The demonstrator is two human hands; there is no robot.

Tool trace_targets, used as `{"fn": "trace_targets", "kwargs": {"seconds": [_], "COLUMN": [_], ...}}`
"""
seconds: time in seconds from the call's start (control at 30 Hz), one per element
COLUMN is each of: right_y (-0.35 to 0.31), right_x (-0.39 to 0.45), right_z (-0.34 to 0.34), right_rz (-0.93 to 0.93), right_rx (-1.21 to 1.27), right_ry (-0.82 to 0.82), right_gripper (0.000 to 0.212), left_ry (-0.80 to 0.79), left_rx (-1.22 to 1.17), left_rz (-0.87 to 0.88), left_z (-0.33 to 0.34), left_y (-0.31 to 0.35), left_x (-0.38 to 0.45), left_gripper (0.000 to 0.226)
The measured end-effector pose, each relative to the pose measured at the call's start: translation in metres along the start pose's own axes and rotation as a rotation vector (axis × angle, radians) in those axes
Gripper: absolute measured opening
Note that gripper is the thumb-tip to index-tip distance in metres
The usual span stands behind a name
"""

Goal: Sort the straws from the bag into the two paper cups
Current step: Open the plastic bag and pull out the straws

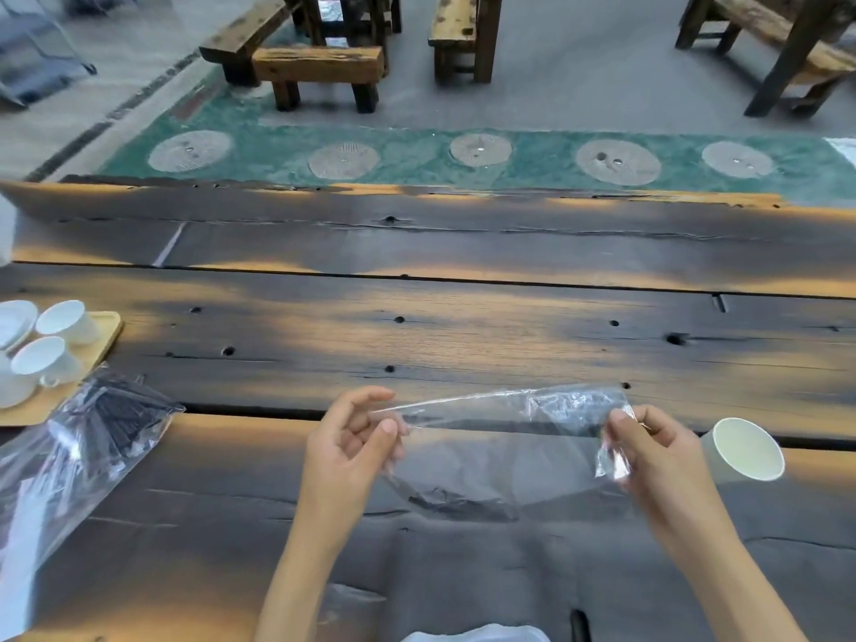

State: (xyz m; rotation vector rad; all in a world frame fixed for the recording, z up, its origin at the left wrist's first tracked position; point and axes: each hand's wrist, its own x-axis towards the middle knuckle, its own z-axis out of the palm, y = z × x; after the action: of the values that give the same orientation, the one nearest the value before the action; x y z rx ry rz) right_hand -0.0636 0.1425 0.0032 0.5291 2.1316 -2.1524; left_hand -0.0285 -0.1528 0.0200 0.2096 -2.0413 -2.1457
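Note:
A clear plastic bag (500,437) is stretched between my hands just above the dark wooden table (463,335). My left hand (356,437) pinches its left end and my right hand (648,444) grips its crumpled right end. The stretched bag looks empty, apart from a thin pale edge along its top. A second clear bag (83,437) with several black straws inside lies at the left edge of the table. One white paper cup (743,449) lies tilted on its side just right of my right hand, its mouth facing me. A second paper cup is not in view.
A wooden tray (99,345) with white ceramic cups (69,322) stands at the far left. More clear plastic (352,600) and a white object (477,634) lie at the near edge. Beyond the table are a green runner and wooden benches (319,67).

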Motion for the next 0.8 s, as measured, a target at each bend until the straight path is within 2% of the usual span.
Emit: {"fn": "trace_targets", "kwargs": {"seconds": [0.03, 0.1, 0.17, 0.23, 0.3, 0.37, 0.43, 0.5, 0.57, 0.63, 0.8], "right_y": [-0.005, -0.013, -0.026, -0.041, -0.052, -0.058, -0.06, -0.064, -0.07, -0.078, -0.085], "right_x": [-0.004, -0.009, -0.015, -0.028, -0.042, -0.051, -0.055, -0.055, -0.054, -0.054, -0.055], "right_z": [0.001, 0.004, 0.012, 0.028, 0.049, 0.071, 0.086, 0.092, 0.092, 0.089, 0.082], "right_rz": [-0.059, -0.271, -0.599, -0.812, -0.892, -0.877, -0.793, -0.729, -0.663, -0.624, -0.637], "right_rx": [-0.071, -0.34, -0.594, -0.691, -0.74, -0.727, -0.61, -0.493, -0.408, -0.343, -0.412], "right_ry": [0.039, 0.151, 0.149, -0.054, -0.284, -0.457, -0.539, -0.55, -0.554, -0.563, -0.55], "right_gripper": [0.009, 0.028, 0.034, 0.027, 0.03, 0.034, 0.024, 0.015, 0.024, 0.024, 0.022], "left_ry": [0.007, 0.031, 0.04, 0.003, -0.045, -0.078, -0.093, -0.083, -0.067, -0.071, -0.16], "left_rx": [-0.018, -0.038, -0.056, -0.066, -0.054, -0.046, -0.049, -0.048, -0.054, -0.056, -0.015], "left_rz": [0.006, 0.006, -0.006, -0.015, -0.012, -0.002, 0.009, 0.019, 0.011, -0.018, -0.058], "left_z": [0.0, 0.003, 0.007, 0.015, 0.024, 0.031, 0.034, 0.033, 0.03, 0.026, 0.024], "left_y": [0.005, 0.013, 0.02, 0.027, 0.034, 0.04, 0.046, 0.05, 0.052, 0.053, 0.05], "left_x": [-0.003, -0.009, -0.014, -0.019, -0.023, -0.026, -0.028, -0.03, -0.031, -0.033, -0.034], "left_gripper": [0.023, 0.025, 0.026, 0.028, 0.03, 0.03, 0.029, 0.032, 0.037, 0.037, 0.014]}}
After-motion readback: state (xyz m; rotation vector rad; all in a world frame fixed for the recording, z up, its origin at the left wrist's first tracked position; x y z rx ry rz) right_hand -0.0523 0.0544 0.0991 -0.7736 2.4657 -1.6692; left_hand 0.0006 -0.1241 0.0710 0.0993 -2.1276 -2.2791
